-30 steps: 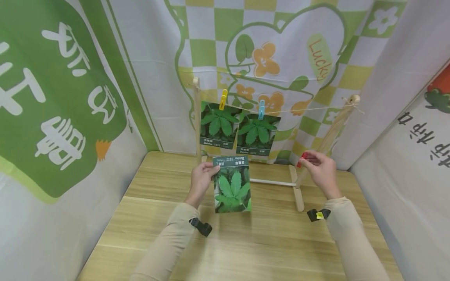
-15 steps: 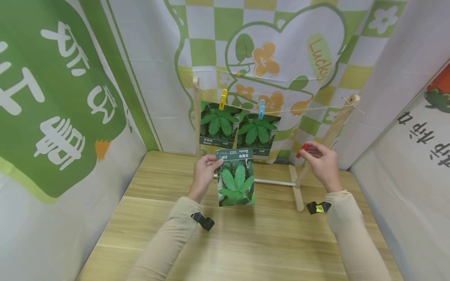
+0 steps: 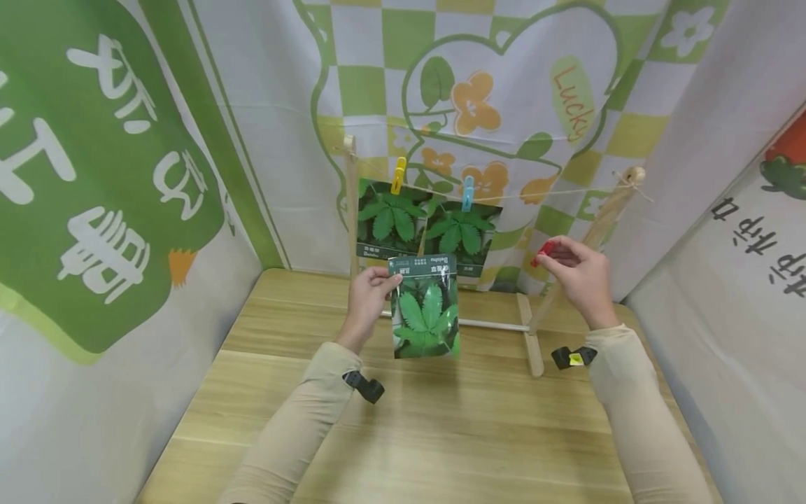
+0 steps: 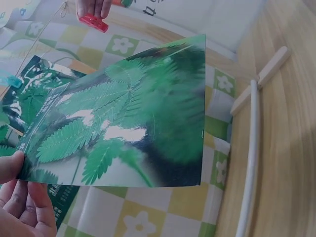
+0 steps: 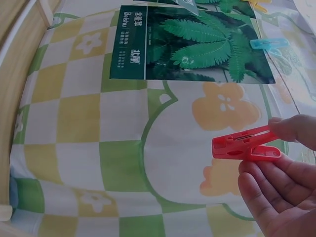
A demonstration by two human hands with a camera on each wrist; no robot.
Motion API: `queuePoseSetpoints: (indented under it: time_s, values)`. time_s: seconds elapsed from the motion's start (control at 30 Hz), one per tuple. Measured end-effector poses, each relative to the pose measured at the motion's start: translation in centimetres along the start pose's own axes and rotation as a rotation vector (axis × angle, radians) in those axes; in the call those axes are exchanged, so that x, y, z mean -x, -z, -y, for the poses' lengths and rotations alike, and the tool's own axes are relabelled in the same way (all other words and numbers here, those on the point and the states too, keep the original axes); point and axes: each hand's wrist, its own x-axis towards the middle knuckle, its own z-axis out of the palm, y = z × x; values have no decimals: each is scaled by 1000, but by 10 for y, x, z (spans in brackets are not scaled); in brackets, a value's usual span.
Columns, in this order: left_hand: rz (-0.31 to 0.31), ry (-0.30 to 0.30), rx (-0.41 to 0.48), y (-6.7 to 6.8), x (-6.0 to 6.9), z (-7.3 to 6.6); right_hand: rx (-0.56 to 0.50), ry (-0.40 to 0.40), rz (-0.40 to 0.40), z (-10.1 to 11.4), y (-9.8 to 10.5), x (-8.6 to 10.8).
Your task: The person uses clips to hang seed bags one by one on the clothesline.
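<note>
In my left hand [image 3: 368, 301] I pinch the top left corner of a green seed packet [image 3: 426, 315] with a leaf picture, its print upside down. The packet hangs in front of the rack, partly covering the lower edges of two similar packets. My right hand [image 3: 582, 280] pinches a red clothespin [image 5: 247, 145] between thumb and fingers, right of the hanging packets and below the string. A yellow clothespin [image 3: 398, 176] clips the left hanging packet [image 3: 390, 217] to the string [image 3: 548, 195]. A light blue clothespin [image 3: 468, 194] holds the right hanging packet [image 3: 462, 234].
The string runs between two wooden posts, the left post [image 3: 352, 210] and the right post [image 3: 604, 217]. A white rod [image 3: 494, 325] joins their feet above the wooden table [image 3: 441, 434]. A checked cloth [image 3: 359, 91] hangs behind the rack.
My left hand has raised the packet toward the hanging ones and slightly right. My right hand, still pinching the red clothespin, has risen a little.
</note>
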Motion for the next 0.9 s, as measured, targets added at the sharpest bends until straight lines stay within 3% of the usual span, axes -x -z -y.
queuePoseSetpoints:
  time_s: [0.27,0.5,0.9]
  values:
    - [13,-8,-4,-1,-4,-11,-75,4,-3,11,3,-9]
    - [25,-14,-6,-2,-5,-16,-77,16,-12,21,7,-19]
    - [33,-31,31,-8,-4,-20,-75,123,-36,26,10,-31]
